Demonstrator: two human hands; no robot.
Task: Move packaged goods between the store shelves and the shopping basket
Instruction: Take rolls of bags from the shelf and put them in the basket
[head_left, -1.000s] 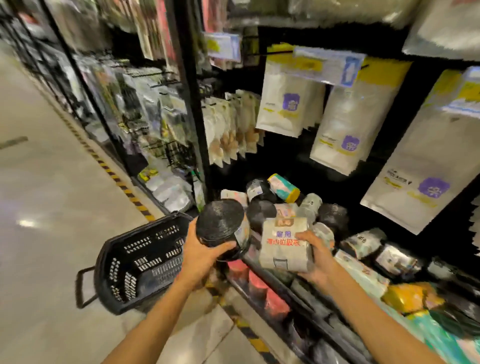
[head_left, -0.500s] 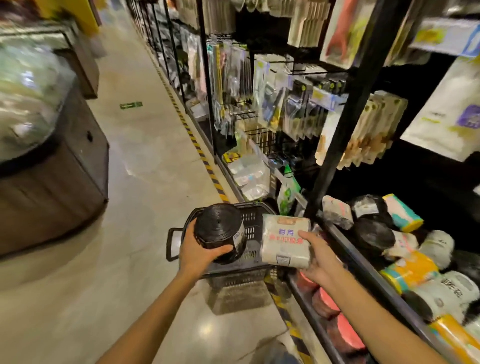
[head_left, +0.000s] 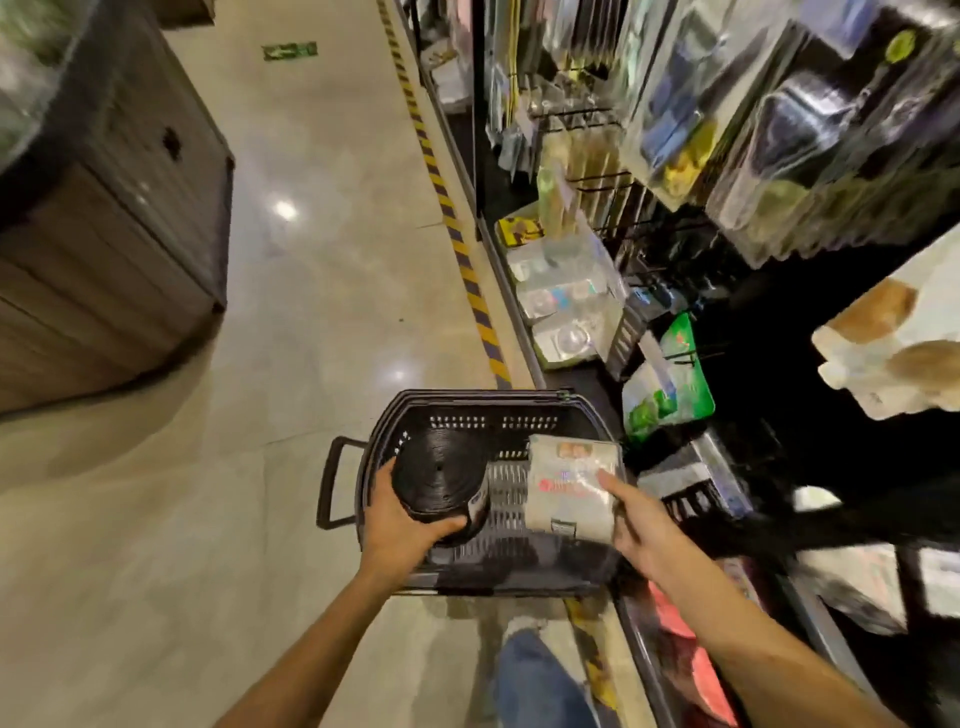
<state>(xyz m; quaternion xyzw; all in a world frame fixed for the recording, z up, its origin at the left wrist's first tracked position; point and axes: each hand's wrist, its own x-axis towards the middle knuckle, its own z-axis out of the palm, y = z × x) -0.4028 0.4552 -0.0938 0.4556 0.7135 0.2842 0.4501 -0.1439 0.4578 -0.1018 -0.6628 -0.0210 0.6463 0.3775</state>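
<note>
A pale glossy floor (head_left: 311, 291) filled the view from seven to twelve o'clock, with a yellow-and-black striped line (head_left: 452, 223) running along the foot of the store shelves (head_left: 769, 364). The shelves took up the side from one to five o'clock and were hung thick with blurred packs. A wooden counter (head_left: 104, 249) stood at ten o'clock.

Near six o'clock the black shopping basket (head_left: 478, 397) sat on the floor, close against the shelf base, with its handle (head_left: 327, 483) sticking out at its nine o'clock. A green pack (head_left: 670, 384) hung just beyond the basket's two o'clock corner.

The pale packet (head_left: 569, 488) was over the basket's three o'clock side, at ten o'clock from the right hand (head_left: 639, 535). The thumb lay across the packet's face and the fingers were hidden behind it, pinching it.

The black roll (head_left: 441, 480) was over the basket's nine o'clock side, at one o'clock from the left hand (head_left: 400, 525). That hand wrapped the roll from below, with the thumb curled over its lower edge.

Whether either item had passed below the rim could not be told. Roll and packet were close together, not touching.
</note>
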